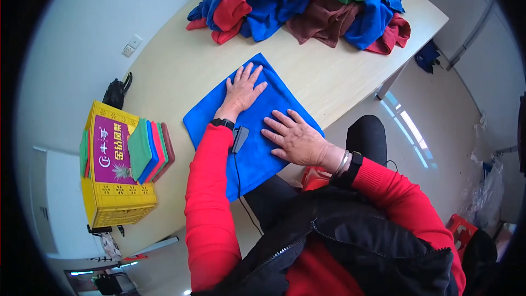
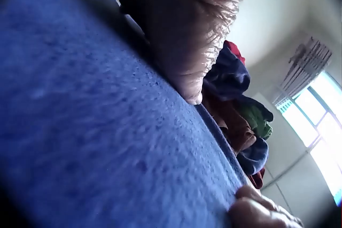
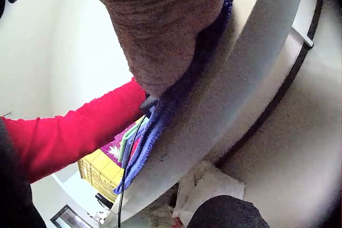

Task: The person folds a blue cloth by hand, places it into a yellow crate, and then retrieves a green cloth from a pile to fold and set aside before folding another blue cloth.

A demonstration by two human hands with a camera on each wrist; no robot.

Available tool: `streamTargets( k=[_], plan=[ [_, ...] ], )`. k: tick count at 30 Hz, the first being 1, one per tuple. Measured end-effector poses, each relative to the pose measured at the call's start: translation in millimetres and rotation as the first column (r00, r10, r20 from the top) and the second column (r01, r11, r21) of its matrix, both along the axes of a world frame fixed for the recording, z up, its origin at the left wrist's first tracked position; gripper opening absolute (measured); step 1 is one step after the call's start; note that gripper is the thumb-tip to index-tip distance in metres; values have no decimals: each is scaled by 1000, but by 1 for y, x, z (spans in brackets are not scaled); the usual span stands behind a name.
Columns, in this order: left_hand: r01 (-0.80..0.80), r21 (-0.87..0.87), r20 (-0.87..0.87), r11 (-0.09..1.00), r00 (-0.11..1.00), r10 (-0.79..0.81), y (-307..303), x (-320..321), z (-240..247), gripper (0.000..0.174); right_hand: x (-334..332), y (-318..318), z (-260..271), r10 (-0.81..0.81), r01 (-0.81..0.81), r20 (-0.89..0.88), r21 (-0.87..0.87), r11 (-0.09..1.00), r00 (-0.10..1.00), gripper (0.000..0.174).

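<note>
A blue towel (image 1: 257,161) lies spread on the table, one corner pointing to the far side and its near edge reaching the table's front edge. My left hand (image 1: 242,93) rests palm down on its far part, fingers straight and slightly spread. The right hand (image 1: 300,140) lies on the towel near its right edge, fingers spread and extended, holding nothing. In the left wrist view the fuzzy towel surface (image 2: 107,126) fills much of the picture under the left hand (image 2: 187,30). The right wrist view shows the towel's stitched edge (image 3: 144,150) at the table edge, below the right hand (image 3: 155,30).
A heap of crumpled blue, red, brown and green towels (image 1: 276,5) covers the table's far side. To the left stands a yellow crate (image 1: 118,211) with folded towels (image 1: 141,151) hanging or standing at its side. A black bag (image 1: 115,93) sits by the wall. A cable (image 1: 239,181) runs over the towel.
</note>
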State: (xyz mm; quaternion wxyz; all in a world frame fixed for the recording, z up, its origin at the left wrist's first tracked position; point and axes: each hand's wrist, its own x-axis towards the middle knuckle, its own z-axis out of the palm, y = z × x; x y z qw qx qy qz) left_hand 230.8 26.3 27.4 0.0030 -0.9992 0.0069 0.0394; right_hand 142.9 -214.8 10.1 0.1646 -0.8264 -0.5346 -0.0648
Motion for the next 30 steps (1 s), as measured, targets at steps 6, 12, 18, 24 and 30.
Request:
streamTargets(
  k=[6,12,18,24,30],
  plan=[
    [15,-87,187,996,982,2,18,38,-12,53,0,-3,-4,-4,5,-17,24,1000,1000,59],
    [264,46,449,963,856,-256,15,68,-16,38,3,-4,-7,24,-22,-19,86,996,1000,60],
    [354,11,406,935,853,-328,8,90,-9,23,5,-6,-6,16,-12,-49,69,998,999,60],
    [439,169,443,882,766,-466,16,99,2,12,6,-4,-9,21,-18,-51,61,998,998,59],
    [213,109,335,971,912,-238,-3,106,-6,12,8,-4,-10,24,-20,-69,63,998,997,59]
  ],
)
